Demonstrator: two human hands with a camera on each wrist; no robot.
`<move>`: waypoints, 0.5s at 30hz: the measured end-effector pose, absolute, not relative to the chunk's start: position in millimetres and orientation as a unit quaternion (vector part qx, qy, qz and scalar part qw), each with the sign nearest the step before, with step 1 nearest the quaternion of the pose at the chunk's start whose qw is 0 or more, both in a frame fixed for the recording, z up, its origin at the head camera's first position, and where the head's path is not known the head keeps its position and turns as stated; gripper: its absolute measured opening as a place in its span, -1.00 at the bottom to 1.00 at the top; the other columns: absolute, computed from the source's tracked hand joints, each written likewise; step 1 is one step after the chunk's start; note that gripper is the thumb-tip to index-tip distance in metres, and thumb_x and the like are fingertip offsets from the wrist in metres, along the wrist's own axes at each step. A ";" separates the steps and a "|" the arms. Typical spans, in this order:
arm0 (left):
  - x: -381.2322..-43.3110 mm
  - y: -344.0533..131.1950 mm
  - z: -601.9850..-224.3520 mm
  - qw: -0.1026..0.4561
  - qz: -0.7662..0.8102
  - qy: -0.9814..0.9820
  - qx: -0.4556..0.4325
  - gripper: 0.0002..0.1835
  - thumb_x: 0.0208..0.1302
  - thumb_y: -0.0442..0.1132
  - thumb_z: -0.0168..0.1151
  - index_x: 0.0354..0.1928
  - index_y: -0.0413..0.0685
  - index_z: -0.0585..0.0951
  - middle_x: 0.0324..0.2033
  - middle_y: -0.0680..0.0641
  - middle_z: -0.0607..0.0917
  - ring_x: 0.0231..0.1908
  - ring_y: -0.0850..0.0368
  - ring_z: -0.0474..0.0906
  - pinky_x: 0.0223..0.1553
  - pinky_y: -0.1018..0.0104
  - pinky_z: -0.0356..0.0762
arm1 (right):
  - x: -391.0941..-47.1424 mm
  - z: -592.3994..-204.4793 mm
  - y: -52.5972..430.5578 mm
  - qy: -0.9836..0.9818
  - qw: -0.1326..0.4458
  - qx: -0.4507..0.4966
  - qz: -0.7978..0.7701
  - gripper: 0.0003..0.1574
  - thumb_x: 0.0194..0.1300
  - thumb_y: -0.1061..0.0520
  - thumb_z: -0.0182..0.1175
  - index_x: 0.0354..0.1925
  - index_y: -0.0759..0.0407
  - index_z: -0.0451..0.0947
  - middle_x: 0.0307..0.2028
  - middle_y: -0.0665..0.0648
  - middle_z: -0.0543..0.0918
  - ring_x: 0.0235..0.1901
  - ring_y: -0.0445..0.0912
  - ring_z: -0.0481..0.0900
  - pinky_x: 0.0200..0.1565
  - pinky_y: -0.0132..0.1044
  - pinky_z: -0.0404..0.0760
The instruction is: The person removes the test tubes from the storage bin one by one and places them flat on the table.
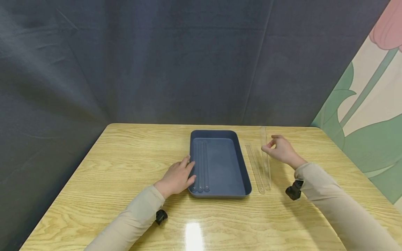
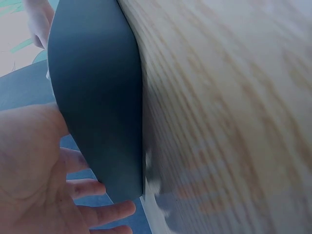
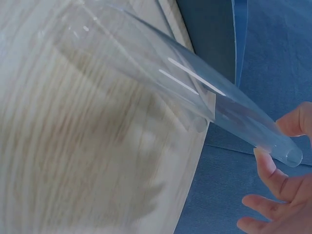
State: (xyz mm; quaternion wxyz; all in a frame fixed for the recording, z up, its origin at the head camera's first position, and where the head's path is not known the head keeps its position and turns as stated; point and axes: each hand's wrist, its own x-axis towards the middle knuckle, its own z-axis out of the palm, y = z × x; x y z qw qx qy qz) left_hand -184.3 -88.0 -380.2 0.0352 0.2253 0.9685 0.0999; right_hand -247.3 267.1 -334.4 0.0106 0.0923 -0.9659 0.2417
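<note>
Right hand [image 1: 281,150] pinches a clear tube [image 1: 266,168] off to the right of the blue tray [image 1: 224,167], long axis roughly along the tray's long side, loose tube [image 1: 254,169] lying on the worktop [image 1: 125,174] in between; left hand [image 1: 176,177], well apart, just rests fingers spread on the tray's left side

The wood-grain table [image 1: 138,153] carries a blue tray [image 1: 224,167] and clear tube [image 1: 255,169].

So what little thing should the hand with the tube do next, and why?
Perhaps the right hand should carry its pinched tube over the tray: three tubes already lie there side by side, with bare room to their right.
</note>
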 end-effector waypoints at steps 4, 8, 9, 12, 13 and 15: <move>-184.0 -88.0 -380.2 0.033 0.102 0.968 0.226 -0.43 0.40 -0.05 -0.03 0.31 -0.28 0.31 0.37 -0.31 0.17 0.22 -0.25 0.35 0.25 -0.07 0.31 | -247.4 -335.3 266.7 -0.966 0.004 0.094 0.241 -0.63 0.25 0.09 0.09 -0.44 0.42 0.53 0.21 0.67 0.20 0.11 0.48 0.30 -0.11 0.11 0.47; -183.4 -87.6 -379.6 0.035 0.101 0.968 0.225 -0.43 0.40 -0.05 -0.04 0.31 -0.27 0.30 0.37 -0.30 0.16 0.22 -0.25 0.35 0.26 -0.07 0.30 | -248.9 -338.7 266.5 -0.967 0.009 0.090 0.239 -0.63 0.25 0.10 0.09 -0.45 0.43 0.54 0.19 0.68 0.22 0.17 0.50 0.22 0.08 0.27 0.38; -183.2 -87.4 -379.4 0.035 0.101 0.968 0.226 -0.43 0.40 -0.05 -0.03 0.31 -0.27 0.31 0.37 -0.30 0.17 0.22 -0.24 0.36 0.25 -0.06 0.31 | -249.5 -340.0 266.3 -0.967 0.010 0.088 0.238 -0.63 0.24 0.10 0.10 -0.45 0.43 0.55 0.19 0.68 0.23 0.18 0.50 0.21 0.10 0.26 0.37; -182.8 -87.2 -378.8 0.036 0.101 0.968 0.226 -0.43 0.40 -0.05 -0.03 0.31 -0.27 0.30 0.37 -0.30 0.17 0.22 -0.24 0.35 0.26 -0.07 0.30 | -251.6 -344.7 266.4 -0.969 0.010 0.081 0.234 -0.63 0.24 0.09 0.10 -0.45 0.42 0.56 0.20 0.68 0.22 0.18 0.51 0.21 0.09 0.24 0.38; -182.8 -87.3 -378.8 0.036 0.101 0.968 0.226 -0.43 0.40 -0.05 -0.03 0.31 -0.28 0.30 0.37 -0.30 0.17 0.22 -0.24 0.35 0.26 -0.06 0.30 | -252.3 -346.4 266.6 -0.969 0.010 0.079 0.232 -0.62 0.24 0.09 0.10 -0.46 0.42 0.56 0.20 0.68 0.22 0.18 0.51 0.21 0.09 0.24 0.38; -183.1 -87.4 -379.0 0.035 0.101 0.968 0.226 -0.43 0.39 -0.06 -0.03 0.30 -0.28 0.31 0.37 -0.30 0.17 0.22 -0.24 0.36 0.25 -0.06 0.31 | -253.2 -349.4 267.2 -0.970 0.011 0.076 0.229 -0.61 0.23 0.08 0.10 -0.46 0.42 0.57 0.19 0.69 0.22 0.16 0.52 0.23 0.08 0.25 0.39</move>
